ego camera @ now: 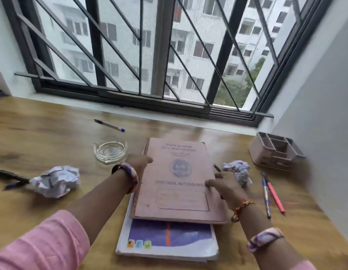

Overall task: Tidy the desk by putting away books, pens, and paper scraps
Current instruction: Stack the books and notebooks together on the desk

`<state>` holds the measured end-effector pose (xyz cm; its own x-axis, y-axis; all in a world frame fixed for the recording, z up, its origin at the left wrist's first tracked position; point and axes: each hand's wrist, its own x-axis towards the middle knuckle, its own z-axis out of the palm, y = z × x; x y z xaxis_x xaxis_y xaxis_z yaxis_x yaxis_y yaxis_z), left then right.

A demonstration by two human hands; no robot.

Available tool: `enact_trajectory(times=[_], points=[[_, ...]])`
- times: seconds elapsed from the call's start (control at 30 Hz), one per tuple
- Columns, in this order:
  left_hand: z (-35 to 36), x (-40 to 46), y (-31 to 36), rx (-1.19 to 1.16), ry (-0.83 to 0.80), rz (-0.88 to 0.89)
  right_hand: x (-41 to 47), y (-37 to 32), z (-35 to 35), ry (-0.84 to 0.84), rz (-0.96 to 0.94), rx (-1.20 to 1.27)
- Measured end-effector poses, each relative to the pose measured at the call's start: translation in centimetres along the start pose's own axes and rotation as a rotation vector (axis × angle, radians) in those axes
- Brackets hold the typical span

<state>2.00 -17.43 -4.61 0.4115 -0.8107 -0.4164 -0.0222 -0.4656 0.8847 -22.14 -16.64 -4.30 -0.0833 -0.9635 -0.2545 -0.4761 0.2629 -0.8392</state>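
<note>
Left hand: the left hand (139, 162) lay against the left edge of the pink record book (179, 182), thumb over the cover, fingers seemingly tucked beneath the edge, though motion blur left that uncertain; I read it as gripping the book.
Right hand: the right hand (222, 185) gripped the book's right edge, thumb on the cover near the printed title, fingers curled at the side.
Books, count: two. The pink record book sat on top of a white-and-purple notebook (167, 238), near the desk's middle, in front of the person.
Book axis: the record book's long axis ran away from the person toward the window (149, 51), its top tilted slightly left; its title end pointed to the window.
Pens, count: at least four in plain view. A dark pen (10, 177) lay far left beside a paper ball; a blue-capped pen (109, 125) lay near the window, angled left-to-right; a blue pen (266, 195) and a pink pen (275, 195) lay side by side at right, pointing roughly away from the person. A dark tip (217, 167) showed by the book's right edge, probably another pen.
Paper scraps, count: two crumpled balls, the left paper ball (56, 181) and the right paper ball (238, 170).
Bowl: one glass bowl (110, 152), just left of the book.
Organizer: one pink desk organizer (276, 151), far right by the wall, on the wooden desk (42, 133).
</note>
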Motion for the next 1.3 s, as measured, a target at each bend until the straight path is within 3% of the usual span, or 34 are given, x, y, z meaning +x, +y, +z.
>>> enact_trajectory(times=[0.2,0.33,0.53,0.73,1.07,1.13,1.23,1.3], points=[[-0.2,0.2,-0.4,0.042,0.041,-0.001,-0.1,-0.4,-0.4,-0.132,0.056,0.049],[-0.6,0.1,-0.9,0.172,0.033,0.005,0.2,-0.7,-0.3,-0.148,0.069,0.038],[-0.7,-0.1,-1.0,0.183,0.000,0.005,0.3,-1.1,0.5,-0.165,0.095,-0.014],[-0.8,-0.1,-0.9,0.017,-0.001,-0.055,0.6,-1.2,0.4,-0.090,0.143,0.310],[-0.6,-1.9,-1.1,-0.096,-0.045,0.078,0.1,0.0,0.0,-0.127,0.137,0.594],[-0.4,-2.6,-0.7,-0.036,-0.038,0.115,-0.1,-0.4,0.4,-0.072,0.109,0.429],[-0.4,-4.1,-0.2,0.077,-0.048,0.191,-0.7,-1.9,1.2,0.087,-0.099,-0.154],[-1.1,-5.3,0.2,0.160,-0.104,0.254,-1.8,-3.7,1.7,0.119,-0.250,-0.257]])
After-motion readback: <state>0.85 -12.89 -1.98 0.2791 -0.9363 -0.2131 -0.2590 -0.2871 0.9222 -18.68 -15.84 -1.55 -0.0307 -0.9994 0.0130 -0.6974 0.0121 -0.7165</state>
